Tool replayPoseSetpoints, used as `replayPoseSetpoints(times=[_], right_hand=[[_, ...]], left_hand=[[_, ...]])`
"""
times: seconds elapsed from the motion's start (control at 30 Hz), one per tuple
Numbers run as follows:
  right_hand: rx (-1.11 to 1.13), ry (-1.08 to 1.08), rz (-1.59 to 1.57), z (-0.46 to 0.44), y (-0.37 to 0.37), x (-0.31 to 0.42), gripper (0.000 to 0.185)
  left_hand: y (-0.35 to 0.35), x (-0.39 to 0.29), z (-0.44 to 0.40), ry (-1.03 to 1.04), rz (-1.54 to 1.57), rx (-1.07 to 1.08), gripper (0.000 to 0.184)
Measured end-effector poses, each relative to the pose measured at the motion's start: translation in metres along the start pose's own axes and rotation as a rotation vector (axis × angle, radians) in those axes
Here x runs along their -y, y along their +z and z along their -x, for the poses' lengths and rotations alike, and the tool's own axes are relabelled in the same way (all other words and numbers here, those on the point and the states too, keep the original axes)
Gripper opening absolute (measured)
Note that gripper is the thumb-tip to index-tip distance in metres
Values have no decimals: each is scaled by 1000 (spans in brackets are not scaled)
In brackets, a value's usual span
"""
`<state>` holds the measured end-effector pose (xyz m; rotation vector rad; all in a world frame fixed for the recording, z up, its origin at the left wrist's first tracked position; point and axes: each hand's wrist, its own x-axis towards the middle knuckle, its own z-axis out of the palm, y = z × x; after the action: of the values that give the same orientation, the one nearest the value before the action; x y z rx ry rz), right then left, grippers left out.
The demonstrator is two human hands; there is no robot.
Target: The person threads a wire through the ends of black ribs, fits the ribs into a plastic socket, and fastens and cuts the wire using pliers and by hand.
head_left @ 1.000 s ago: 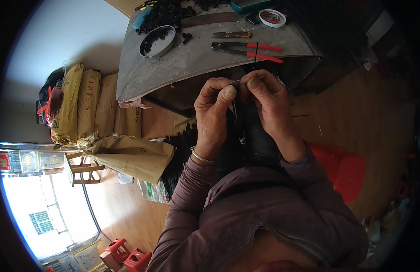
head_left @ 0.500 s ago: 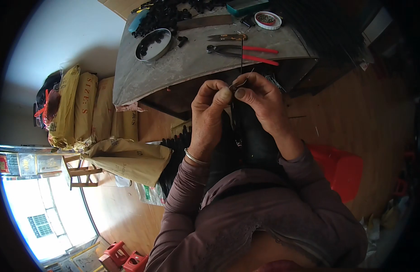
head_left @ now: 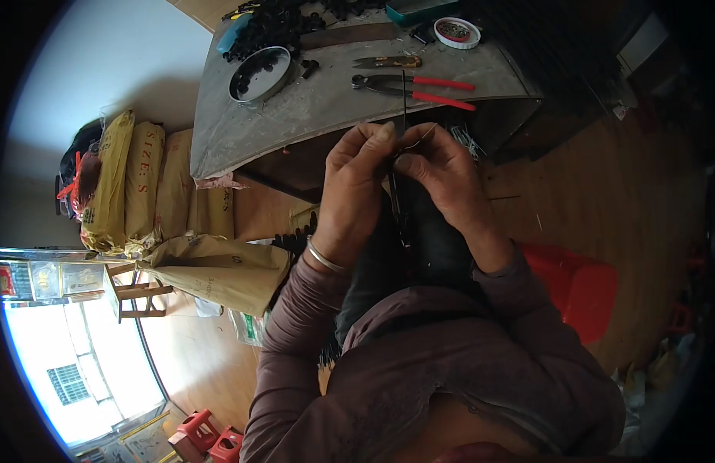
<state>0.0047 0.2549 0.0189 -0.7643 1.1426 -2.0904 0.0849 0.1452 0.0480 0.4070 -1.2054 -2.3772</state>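
My left hand and my right hand meet in front of my lap, near the table's front edge. A thin black rod stands up between them, and its lower part runs down between my knees. My left thumb and forefinger are pinched together at the rod. A thin bent wire shows at the fingertips of my right hand, which is closed in a pinch close to the rod. The exact grip where the fingertips meet is partly hidden. A bracelet is on my left wrist.
On the grey table lie red-handled pincers, scissor-like shears, a round tin of black parts and a white lid with small bits. Sacks stand left; a red stool is at right.
My left hand has shifted slightly up, and its forearm has swung a little left. The rod's top has moved slightly left and down. My right hand has hardly moved.
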Motion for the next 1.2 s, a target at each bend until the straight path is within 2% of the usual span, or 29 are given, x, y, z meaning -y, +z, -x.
replayPoseSetpoints(times=[0.03, 0.07, 0.1, 0.13, 0.2, 0.23, 0.47, 0.57, 0.63, 0.77, 0.83, 0.87, 0.93, 0.97, 1.03, 1.07, 1.13, 1.2], right_hand=[[11, -7, -15, 0, 2, -1, 22], [11, -4, -14, 1, 4, -2, 22], [-39, -25, 118, 2, 5, -3, 22], [-90, -46, 249, 2, 7, -4, 22], [-140, -100, 304, 2, 9, -11, 23], [-190, -158, 362, 2, 10, -13, 24], [-241, -170, 356, 7, 20, -13, 22], [-283, -188, 448, 4, 17, -14, 20], [-240, -142, 322, 1, 9, -16, 20], [-229, -94, 437, -3, -1, -2, 21], [-109, -81, 250, -10, -22, 7, 21], [-113, -61, 254, -11, -31, 14, 21], [0, -160, 45, -13, -49, 30, 23], [-2, -146, 45, -15, -58, 36, 23], [174, -238, 15, -16, -75, 47, 24], [171, -224, 15, -17, -80, 51, 24], [355, -164, -71, -19, -85, 59, 27], [339, -149, 11, -17, -81, 62, 25]], left_hand=[[3, 5, 1, -1, 0, -2, 12], [4, 10, 1, 95, -16, -37, 11], [7, 15, 1, 189, -33, -71, 11], [10, 20, 0, 188, -33, -74, 11], [16, 29, -3, 310, -97, -228, 14], [18, 30, -6, 342, -103, -237, 16], [17, 30, -11, 291, -106, -275, 18], [18, 31, -12, 323, -134, -288, 21], [17, 36, -12, 341, -85, -202, 19], [17, 32, -5, 274, -98, -231, 24], [7, 32, -3, 313, -331, -255, 35], [1, 31, -2, 288, -397, -264, 41], [-21, 28, 0, 197, -388, -244, 39], [-33, 32, -1, 259, -404, -238, 36], [-41, 27, 6, 238, -477, -218, 34], [-44, 27, 9, 229, -550, -185, 31], [-47, 30, 12, 251, -586, -192, 30], [-48, 31, 12, 282, -747, -140, 31]])
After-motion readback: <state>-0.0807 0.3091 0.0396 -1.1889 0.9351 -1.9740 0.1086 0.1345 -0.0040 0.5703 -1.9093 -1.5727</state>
